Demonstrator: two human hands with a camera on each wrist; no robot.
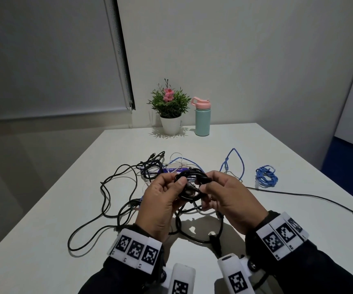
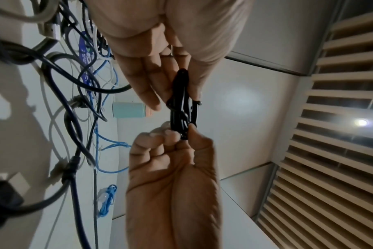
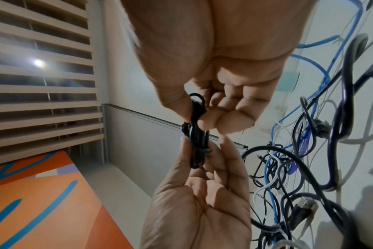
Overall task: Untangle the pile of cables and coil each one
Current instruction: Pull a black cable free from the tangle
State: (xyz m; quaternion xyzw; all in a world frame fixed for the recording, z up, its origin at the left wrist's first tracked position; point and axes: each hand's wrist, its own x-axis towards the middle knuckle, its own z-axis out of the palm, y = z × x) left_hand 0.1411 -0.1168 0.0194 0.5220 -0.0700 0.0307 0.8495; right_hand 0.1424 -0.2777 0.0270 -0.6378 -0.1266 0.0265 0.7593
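Observation:
A small black cable coil (image 1: 192,177) is held up over the table between both hands. My left hand (image 1: 177,183) pinches its left side with thumb and fingers, and my right hand (image 1: 205,188) pinches its right side. A metal plug (image 1: 191,187) of the cable lies between the thumbs. The left wrist view has the coil (image 2: 181,104) edge-on, with the left hand (image 2: 177,94) above and the right hand (image 2: 181,133) below. In the right wrist view the right hand (image 3: 200,118) and left hand (image 3: 202,144) grip the coil (image 3: 197,146). The tangled pile (image 1: 148,166) of black, white and blue cables lies beneath.
A coiled blue cable (image 1: 265,176) lies apart at the right of the white table (image 1: 256,240). A long thin black cable (image 1: 298,196) stretches toward the right edge. A potted plant (image 1: 169,107) and a teal bottle (image 1: 202,119) stand at the far edge.

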